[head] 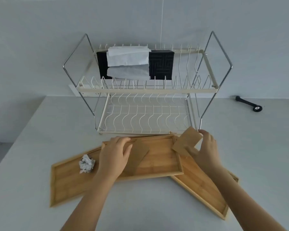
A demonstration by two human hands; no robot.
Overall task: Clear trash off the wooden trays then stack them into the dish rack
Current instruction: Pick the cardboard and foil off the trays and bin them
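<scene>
Three wooden trays overlap on the white counter in front of the two-tier wire dish rack [145,90]. The middle tray [163,157] lies on top of the left tray [65,184] and the right tray [202,185]. My left hand [114,155] rests on the middle tray with its fingers on a flat brown cardboard piece [138,154]. My right hand [207,147] grips a second brown cardboard piece [185,142], lifted and tilted above the right tray. A crumpled white paper ball [86,163] sits on the left tray.
A black tissue box [160,64] with white tissue hanging out stands on the rack's upper tier. The lower tier [145,115] holds nothing. A black tool with a small wheel [249,104] lies on the counter at the far right. A wall rises behind the rack.
</scene>
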